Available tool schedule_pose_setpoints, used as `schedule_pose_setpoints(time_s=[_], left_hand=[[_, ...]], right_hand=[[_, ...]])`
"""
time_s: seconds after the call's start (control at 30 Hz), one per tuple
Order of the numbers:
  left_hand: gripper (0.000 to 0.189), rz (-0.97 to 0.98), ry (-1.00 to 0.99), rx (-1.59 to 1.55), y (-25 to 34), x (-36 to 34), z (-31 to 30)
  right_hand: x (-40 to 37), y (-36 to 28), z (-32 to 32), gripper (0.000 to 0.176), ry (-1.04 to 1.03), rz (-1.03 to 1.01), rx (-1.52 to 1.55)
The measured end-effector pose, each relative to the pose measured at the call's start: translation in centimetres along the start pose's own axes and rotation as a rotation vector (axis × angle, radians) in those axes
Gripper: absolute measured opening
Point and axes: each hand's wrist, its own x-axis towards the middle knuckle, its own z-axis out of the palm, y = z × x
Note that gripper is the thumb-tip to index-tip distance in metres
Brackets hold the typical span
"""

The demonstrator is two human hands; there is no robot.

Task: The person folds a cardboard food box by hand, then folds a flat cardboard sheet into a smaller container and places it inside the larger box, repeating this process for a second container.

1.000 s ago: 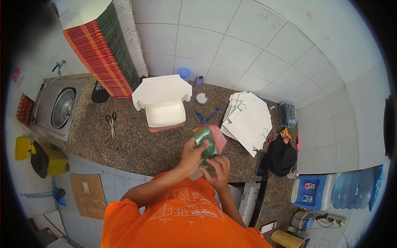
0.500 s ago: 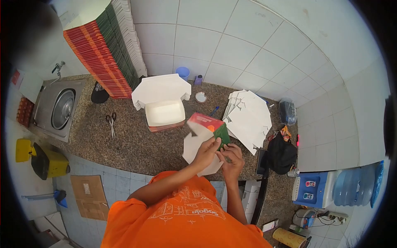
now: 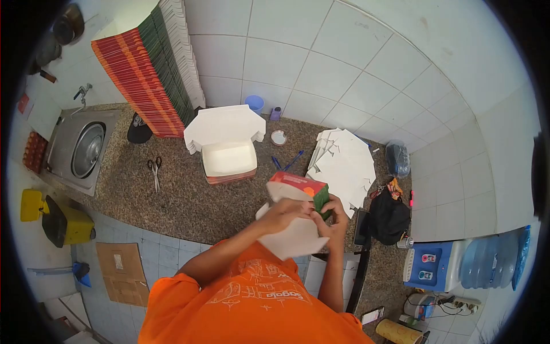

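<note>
Between my two hands is a partly folded cardboard food box (image 3: 293, 184), red on its long side and green at its end, with its white lid flap hanging toward my orange shirt. My left hand (image 3: 285, 214) closes on the near edge by the green end. At that same end my right hand (image 3: 337, 220) grips the corner, fingers behind and thumb in front. An open assembled box (image 3: 230, 159) with a cream inside sits on the counter, its lid folded back. Flat white box blanks (image 3: 344, 166) lie in a pile to the right.
A tall leaning stack of red and green boxes (image 3: 143, 74) stands at the back left. Scissors (image 3: 155, 174), blue pens (image 3: 293, 161) and a blue cup (image 3: 254, 104) rest on the granite counter (image 3: 129, 200). A sink (image 3: 86, 149) is far left, a black bag (image 3: 391, 215) right.
The box in my hands has shifted slightly right and turned, showing more of its red side. Its white flap now hangs lower. My right hand has moved up around the green end.
</note>
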Motion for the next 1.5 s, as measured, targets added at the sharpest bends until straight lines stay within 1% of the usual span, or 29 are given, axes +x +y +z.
schedule_pose_setpoints(time_s=[0.1,0.17,0.23,0.27,0.33,0.4,0.43,0.5,0.53,0.57,0.63,0.67,0.73,0.77,0.8,0.83,0.9,0.93,0.97,1.03,1.07,1.13,1.2,1.23,1.27,1.33,1.4,1.43,1.5], left_hand=[[0.043,0.118,-0.11,0.08,3.9,0.9,-6.9],[0.049,0.174,-0.143,0.047,4.1,1.5,-7.8],[0.081,0.249,-0.196,0.407,3.6,2.6,-5.8],[0.074,-0.429,-0.427,0.287,2.7,1.4,-7.9],[0.085,-0.734,-0.566,0.163,-8.7,0.8,-13.0],[0.1,-0.604,-0.45,-0.34,-6.5,-1.5,-9.4],[0.1,-0.605,-0.452,-0.341,-5.8,-1.9,-8.6],[0.098,-0.407,-0.234,-0.228,-4.5,-2.4,-7.7],[0.108,-0.25,-0.093,-0.137,-3.4,-2.4,-6.9],[0.108,-0.243,-0.083,-0.144,-3.4,-2.3,-7.0],[0.118,-0.032,0.206,0.099,-3.4,-2.2,-7.4],[0.118,-0.034,0.213,0.097,-3.3,-2.4,-7.6],[0.1,-0.238,0.008,-0.119,-3.2,-3.1,-7.7],[0.1,-0.242,0.017,-0.122,-4.2,-3.5,-7.8],[0.086,-0.385,-0.007,-0.338,-6.0,-3.8,-7.7],[0.074,-0.523,-0.033,-0.551,-6.7,-3.9,-7.2],[0.063,-0.385,-0.07,-0.577,-7.6,-3.2,-4.5],[0.066,-0.353,-0.098,-0.614,-6.2,-2.4,-3.7],[0.066,-0.348,-0.096,-0.614,-4.3,-2.2,-3.6],[0.083,-0.271,-0.143,-0.123,-1.3,-1.9,-3.9],[0.083,-0.27,-0.14,-0.12,-1.8,-1.8,-4.4],[0.096,0.223,0.054,0.647,-2.9,-1.2,-5.4],[0.096,0.32,0.18,0.534,-3.1,-1.3,-5.1],[0.097,0.416,0.299,0.419,-2.8,-1.4,-4.8],[0.097,0.416,0.31,0.419,-2.1,-1.9,-5.7],[0.099,0.245,0.214,1.055,1.4,-4.2,-10.8],[0.09,0.093,0.369,1.281,4.5,-7.1,-15.7],[0.082,0.087,0.416,1.494,5.3,-8.4,-18.5],[0.075,0.076,0.469,1.709,4.9,-10.8,-22.5]], right_hand=[[1.0,-1.7,-3.3,0.035,-0.133,0.158,0.285],[2.3,-1.5,-4.0,0.045,-0.208,0.151,0.345],[4.0,-3.3,-2.6,0.046,-0.358,0.127,0.541],[5.0,-3.2,-1.6,0.048,-0.402,0.084,0.554],[6.8,-3.0,-0.7,0.05,-0.546,0.156,0.604],[7.5,0.4,-0.1,0.066,-0.708,0.252,0.718],[7.1,-1.1,0.5,0.066,-0.707,0.253,0.717],[6.1,-3.9,2.0,0.059,-0.087,0.411,0.783],[5.6,-2.3,1.1,0.057,-0.013,0.567,0.836],[5.0,0.3,0.2,0.058,0.063,0.725,0.882],[3.4,3.8,1.9,0.062,0.119,0.455,0.534],[3.2,4.5,1.8,0.062,0.112,0.459,0.534],[2.9,2.2,1.8,0.05,0.261,0.363,0.094],[2.7,1.8,1.9,0.044,0.33,0.31,-0.126],[2.8,2.1,1.7,0.038,0.294,0.466,-0.006],[2.6,3.5,2.0,0.038,0.288,0.465,-0.003],[1.2,10.0,3.3,0.042,0.266,0.483,0.659],[0.6,17.2,2.9,0.051,0.07,0.186,-0.033],[1.1,15.0,2.6,0.051,0.066,0.183,-0.033],[2.7,7.0,2.6,0.059,0.195,0.415,0.112],[2.7,7.3,3.4,0.061,0.334,0.517,0.189],[1.6,9.5,3.6,0.059,0.014,0.697,0.594],[0.1,9.1,5.5,0.058,-0.146,0.757,0.723],[-0.7,9.2,6.5,0.056,-0.187,0.601,0.647],[-1.1,9.3,6.9,0.054,-0.23,0.447,0.57],[1.2,9.6,6.4,0.049,-0.368,0.467,0.474],[5.2,9.5,6.4,0.04,-0.609,0.487,0.272],[6.5,9.0,7.8,0.037,-0.477,0.495,0.09],[8.8,7.6,9.7,0.04,-0.509,0.405,0.181]])
